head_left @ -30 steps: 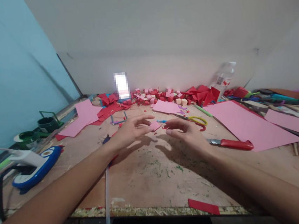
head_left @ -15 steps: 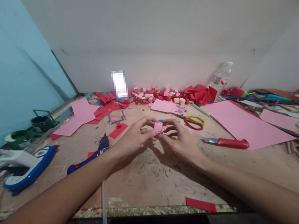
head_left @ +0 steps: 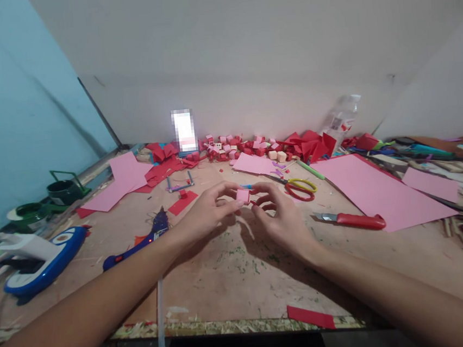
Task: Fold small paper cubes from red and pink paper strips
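A small pink paper-covered cube is pinched between the thumb and fingers of my left hand, just above the tabletop. It shows a pink face with a red edge on its right side. Close by on the right, my right hand has curved fingers, its thumb held apart from them and from the cube. Its index fingertip is by the cube's upper right edge; whether it touches I cannot tell. Behind the fingers a bit of blue shows. Scissors with red and yellow handles lie beyond my right hand.
A blue glue gun lies near my left forearm, beside a blue power strip. On the right are a red-handled knife and a pink sheet. Many red and pink cubes pile along the wall near a bottle.
The cube has turned so its pink face is squarer to me and sits slightly left. My right thumb has moved off it, down and right. My left hand keeps its pinch.
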Available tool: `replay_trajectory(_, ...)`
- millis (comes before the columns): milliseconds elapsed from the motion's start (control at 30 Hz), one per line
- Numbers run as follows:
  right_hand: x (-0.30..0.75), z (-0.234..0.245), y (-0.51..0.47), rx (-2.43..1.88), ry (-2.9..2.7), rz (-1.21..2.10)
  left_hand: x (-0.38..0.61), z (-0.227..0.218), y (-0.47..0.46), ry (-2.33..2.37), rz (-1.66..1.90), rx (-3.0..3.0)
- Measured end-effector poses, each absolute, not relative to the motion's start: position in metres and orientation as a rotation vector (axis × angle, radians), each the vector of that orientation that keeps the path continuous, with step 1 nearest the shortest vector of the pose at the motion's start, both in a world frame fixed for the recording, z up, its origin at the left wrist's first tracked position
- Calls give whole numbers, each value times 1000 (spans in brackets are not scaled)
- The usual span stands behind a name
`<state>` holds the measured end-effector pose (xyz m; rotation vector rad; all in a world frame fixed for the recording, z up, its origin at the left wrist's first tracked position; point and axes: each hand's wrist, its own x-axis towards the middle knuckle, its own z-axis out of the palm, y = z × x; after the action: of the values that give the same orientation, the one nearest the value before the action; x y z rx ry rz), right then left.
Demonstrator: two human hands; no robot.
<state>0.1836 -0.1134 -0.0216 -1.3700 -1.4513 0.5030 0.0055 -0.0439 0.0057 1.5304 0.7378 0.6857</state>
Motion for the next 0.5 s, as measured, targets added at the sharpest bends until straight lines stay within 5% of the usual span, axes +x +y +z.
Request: replay_trajectory(500,183,-20,-108,-1083,-1123,955,6,-1,-35,650,772,1664)
